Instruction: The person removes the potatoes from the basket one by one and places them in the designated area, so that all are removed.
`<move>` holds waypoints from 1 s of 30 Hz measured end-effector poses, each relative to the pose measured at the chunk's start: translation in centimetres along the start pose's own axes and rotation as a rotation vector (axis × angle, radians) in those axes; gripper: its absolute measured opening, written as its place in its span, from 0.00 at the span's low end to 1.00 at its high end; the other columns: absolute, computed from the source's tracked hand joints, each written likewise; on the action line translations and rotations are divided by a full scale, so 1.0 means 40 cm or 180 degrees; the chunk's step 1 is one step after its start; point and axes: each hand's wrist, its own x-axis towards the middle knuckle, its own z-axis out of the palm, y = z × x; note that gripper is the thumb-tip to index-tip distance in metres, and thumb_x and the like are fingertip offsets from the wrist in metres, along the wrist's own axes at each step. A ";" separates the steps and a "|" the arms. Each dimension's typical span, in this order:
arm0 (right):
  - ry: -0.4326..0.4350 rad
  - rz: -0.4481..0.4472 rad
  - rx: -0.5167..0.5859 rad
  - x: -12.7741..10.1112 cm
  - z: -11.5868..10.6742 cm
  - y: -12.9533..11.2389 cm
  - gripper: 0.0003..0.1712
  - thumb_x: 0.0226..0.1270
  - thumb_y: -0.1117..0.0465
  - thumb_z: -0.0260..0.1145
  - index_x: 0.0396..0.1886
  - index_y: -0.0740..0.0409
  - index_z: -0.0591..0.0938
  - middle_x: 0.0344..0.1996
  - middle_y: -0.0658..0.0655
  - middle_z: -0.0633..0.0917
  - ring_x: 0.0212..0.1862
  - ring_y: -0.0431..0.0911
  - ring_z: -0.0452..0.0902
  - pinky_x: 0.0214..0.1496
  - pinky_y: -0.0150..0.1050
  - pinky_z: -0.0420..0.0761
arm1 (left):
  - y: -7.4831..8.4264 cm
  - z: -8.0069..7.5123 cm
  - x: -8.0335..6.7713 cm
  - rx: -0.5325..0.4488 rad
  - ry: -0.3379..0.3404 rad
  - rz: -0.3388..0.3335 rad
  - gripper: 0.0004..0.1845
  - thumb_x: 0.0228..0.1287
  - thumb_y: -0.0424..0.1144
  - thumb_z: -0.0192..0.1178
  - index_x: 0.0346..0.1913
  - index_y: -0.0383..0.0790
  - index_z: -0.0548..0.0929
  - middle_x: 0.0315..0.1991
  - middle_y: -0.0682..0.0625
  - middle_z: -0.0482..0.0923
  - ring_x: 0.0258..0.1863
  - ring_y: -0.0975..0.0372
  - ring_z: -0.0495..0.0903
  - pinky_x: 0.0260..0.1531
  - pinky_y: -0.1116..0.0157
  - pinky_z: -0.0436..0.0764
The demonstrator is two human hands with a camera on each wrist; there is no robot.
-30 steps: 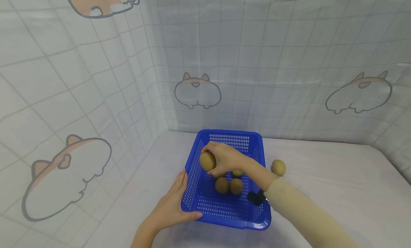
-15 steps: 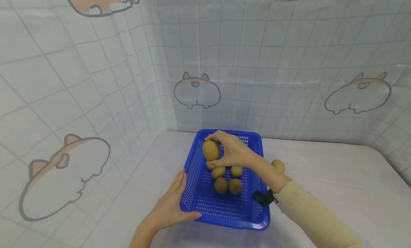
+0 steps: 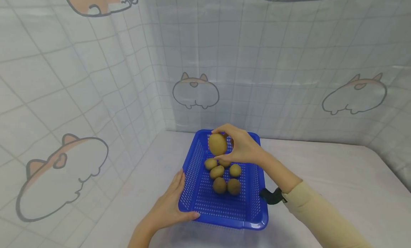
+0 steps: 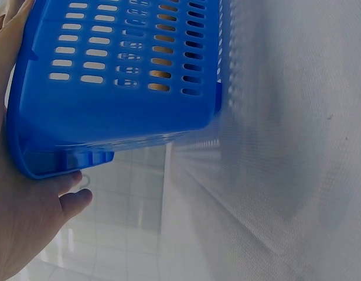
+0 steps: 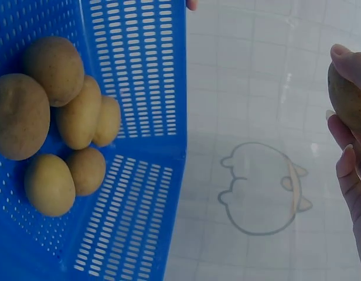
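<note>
A pale tabletop (image 3: 321, 176) covered in a whitish cloth runs into the corner of the gridded, cartoon-printed walls, and a blue perforated plastic basket (image 3: 205, 205) rests on it near that corner, its far end toward the back wall, with bare cloth to its right.

text: none legible | basket (image 3: 253, 219): no label | wall covering (image 3: 96, 62): cartoon prints only
</note>
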 end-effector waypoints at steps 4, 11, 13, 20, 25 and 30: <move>0.0007 0.0011 -0.0034 -0.010 -0.006 0.004 0.41 0.41 0.56 0.82 0.58 0.56 0.75 0.50 0.50 0.79 0.41 0.40 0.75 0.26 0.31 0.77 | -0.002 0.002 0.000 -0.0013 0.0011 0.0009 0.70 0.42 0.72 0.66 0.75 0.35 0.39 0.76 0.46 0.29 0.75 0.55 0.35 0.68 0.48 0.54; 0.0068 0.0065 -0.0015 -0.030 -0.018 0.012 0.42 0.39 0.60 0.83 0.58 0.57 0.75 0.51 0.50 0.79 0.42 0.40 0.75 0.26 0.35 0.77 | -0.002 0.003 -0.001 -0.0019 0.0029 0.0020 0.70 0.43 0.71 0.67 0.75 0.34 0.39 0.76 0.46 0.29 0.75 0.54 0.35 0.68 0.47 0.54; 0.0085 0.0041 -0.0014 -0.032 -0.024 0.012 0.42 0.39 0.60 0.83 0.58 0.58 0.75 0.51 0.50 0.79 0.42 0.41 0.75 0.26 0.35 0.77 | -0.001 0.002 -0.001 -0.0009 0.0042 0.0028 0.70 0.43 0.71 0.67 0.75 0.34 0.39 0.76 0.46 0.29 0.75 0.53 0.36 0.68 0.48 0.54; 0.0103 0.0026 -0.0035 -0.046 -0.054 0.018 0.42 0.39 0.60 0.83 0.58 0.57 0.75 0.51 0.51 0.79 0.41 0.41 0.75 0.25 0.34 0.77 | 0.000 0.002 -0.001 -0.0009 0.0066 0.0048 0.69 0.43 0.70 0.67 0.75 0.33 0.40 0.76 0.45 0.30 0.75 0.51 0.37 0.67 0.47 0.54; 0.0153 0.0016 -0.0150 -0.061 -0.072 0.027 0.43 0.37 0.61 0.84 0.58 0.58 0.75 0.51 0.53 0.78 0.41 0.42 0.75 0.24 0.33 0.77 | 0.000 0.002 0.000 -0.0025 0.0044 0.0024 0.69 0.43 0.69 0.68 0.75 0.34 0.39 0.76 0.47 0.29 0.75 0.53 0.36 0.68 0.48 0.53; 0.0196 0.0066 -0.0197 -0.076 -0.089 0.034 0.44 0.36 0.62 0.84 0.58 0.58 0.75 0.51 0.53 0.79 0.40 0.42 0.75 0.24 0.31 0.76 | 0.000 0.003 -0.001 -0.0038 0.0061 0.0014 0.69 0.44 0.68 0.69 0.76 0.34 0.39 0.77 0.47 0.30 0.75 0.55 0.36 0.67 0.47 0.55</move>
